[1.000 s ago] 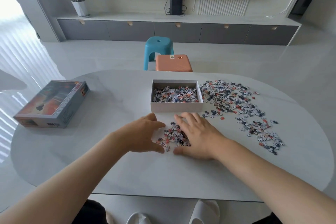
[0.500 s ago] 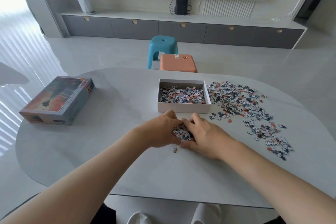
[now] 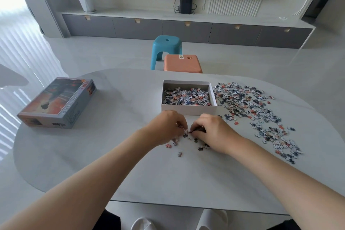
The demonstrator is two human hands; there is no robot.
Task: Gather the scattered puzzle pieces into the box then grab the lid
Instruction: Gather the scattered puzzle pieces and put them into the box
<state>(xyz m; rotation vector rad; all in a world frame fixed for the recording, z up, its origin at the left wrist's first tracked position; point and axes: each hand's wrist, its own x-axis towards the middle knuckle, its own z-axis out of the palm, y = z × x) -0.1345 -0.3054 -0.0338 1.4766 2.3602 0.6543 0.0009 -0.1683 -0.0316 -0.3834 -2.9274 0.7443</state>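
A pale oval table (image 3: 93, 155) carries the printed lid (image 3: 57, 102) at its left and the open box (image 3: 188, 109), partly filled with pieces, at centre. Scattered puzzle pieces (image 3: 257, 114) spread right of the box. In front of it, the left hand (image 3: 168, 127) and right hand (image 3: 212, 132) curl together, clutching a small clump of pieces (image 3: 185, 133); a few strays (image 3: 179, 153) lie just beside them.

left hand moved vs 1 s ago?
Yes. The left hand has closed in toward the right hand and nearer the box front wall, curling over pieces.
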